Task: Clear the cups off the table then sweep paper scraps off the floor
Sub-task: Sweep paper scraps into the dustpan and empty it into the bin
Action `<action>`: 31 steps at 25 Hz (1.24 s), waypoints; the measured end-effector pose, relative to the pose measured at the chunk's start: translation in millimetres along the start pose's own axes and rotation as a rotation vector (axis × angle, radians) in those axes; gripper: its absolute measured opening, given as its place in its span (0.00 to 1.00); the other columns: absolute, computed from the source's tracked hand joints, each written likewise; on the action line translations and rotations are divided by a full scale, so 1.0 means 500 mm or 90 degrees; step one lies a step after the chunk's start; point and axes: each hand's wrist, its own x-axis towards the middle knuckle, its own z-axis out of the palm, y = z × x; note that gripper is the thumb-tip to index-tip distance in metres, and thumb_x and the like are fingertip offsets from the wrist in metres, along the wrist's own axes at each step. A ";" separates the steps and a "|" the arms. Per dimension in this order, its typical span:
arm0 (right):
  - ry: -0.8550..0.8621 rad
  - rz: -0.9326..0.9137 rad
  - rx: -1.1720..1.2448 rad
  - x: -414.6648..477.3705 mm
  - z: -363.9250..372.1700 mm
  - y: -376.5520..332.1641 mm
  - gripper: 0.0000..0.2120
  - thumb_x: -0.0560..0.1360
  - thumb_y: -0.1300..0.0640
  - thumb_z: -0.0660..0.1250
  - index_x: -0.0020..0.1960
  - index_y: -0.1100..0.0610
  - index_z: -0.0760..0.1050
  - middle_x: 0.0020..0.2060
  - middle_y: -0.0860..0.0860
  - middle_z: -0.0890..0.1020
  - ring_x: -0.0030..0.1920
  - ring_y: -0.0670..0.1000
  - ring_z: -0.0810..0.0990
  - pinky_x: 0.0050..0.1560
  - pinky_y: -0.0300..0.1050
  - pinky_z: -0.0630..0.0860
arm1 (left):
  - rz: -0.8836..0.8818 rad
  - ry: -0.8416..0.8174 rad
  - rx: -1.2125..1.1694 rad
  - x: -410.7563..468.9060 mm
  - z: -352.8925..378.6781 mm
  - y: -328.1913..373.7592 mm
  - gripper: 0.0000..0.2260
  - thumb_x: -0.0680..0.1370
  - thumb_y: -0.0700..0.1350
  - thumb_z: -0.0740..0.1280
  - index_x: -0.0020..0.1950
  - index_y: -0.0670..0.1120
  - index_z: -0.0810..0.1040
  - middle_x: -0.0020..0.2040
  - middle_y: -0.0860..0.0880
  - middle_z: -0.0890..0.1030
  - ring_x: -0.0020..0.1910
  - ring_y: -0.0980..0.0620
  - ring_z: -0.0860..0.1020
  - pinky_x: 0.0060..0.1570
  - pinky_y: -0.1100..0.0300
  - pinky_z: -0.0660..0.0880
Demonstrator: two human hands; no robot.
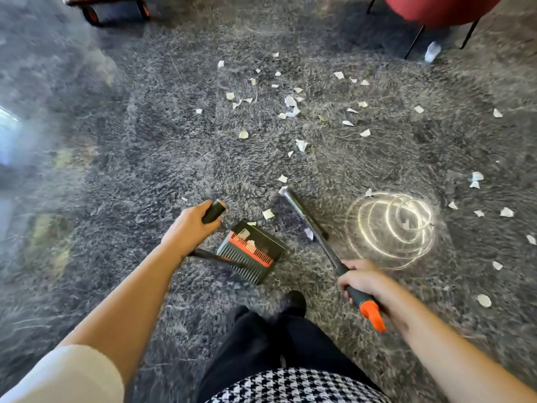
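Several white paper scraps (291, 106) lie scattered over the dark grey carpet (174, 158), mostly ahead and to the right. My left hand (190, 228) grips the black handle of a long-handled dustpan (252, 251), whose black and orange pan sits on the floor in front of my feet with a few scraps in it. My right hand (360, 279) grips the broom (313, 228) by its dark handle with the orange end; the metal shaft slants up and left, its far end reaching the floor just right of the pan. No cups or table are in view.
A red chair (436, 10) on thin black legs stands at the top right, and a red and black wheeled object (116, 7) sits at the top left. A bright ring of reflected light (392, 231) lies on the carpet to the right. My shoe (293, 301) is behind the pan.
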 end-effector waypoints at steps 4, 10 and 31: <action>-0.065 -0.033 -0.122 -0.010 0.018 -0.062 0.28 0.70 0.72 0.63 0.69 0.60 0.68 0.31 0.58 0.75 0.21 0.51 0.72 0.19 0.38 0.71 | 0.005 -0.007 0.001 0.049 -0.019 0.011 0.05 0.76 0.46 0.67 0.44 0.50 0.71 0.32 0.50 0.76 0.28 0.53 0.74 0.29 0.59 0.67; -0.164 -0.046 -0.177 -0.077 0.005 -0.111 0.32 0.72 0.72 0.61 0.73 0.55 0.62 0.40 0.60 0.77 0.21 0.47 0.72 0.19 0.38 0.70 | 0.020 -0.024 0.007 0.081 -0.044 -0.004 0.06 0.76 0.46 0.67 0.49 0.47 0.73 0.34 0.47 0.77 0.29 0.50 0.75 0.31 0.57 0.70; 0.122 -0.037 0.001 0.030 -0.033 -0.237 0.23 0.67 0.74 0.63 0.59 0.60 0.75 0.28 0.58 0.77 0.20 0.53 0.73 0.22 0.40 0.72 | 0.086 -0.042 0.011 0.219 -0.151 -0.048 0.06 0.77 0.49 0.66 0.48 0.48 0.72 0.34 0.48 0.77 0.30 0.50 0.75 0.30 0.56 0.69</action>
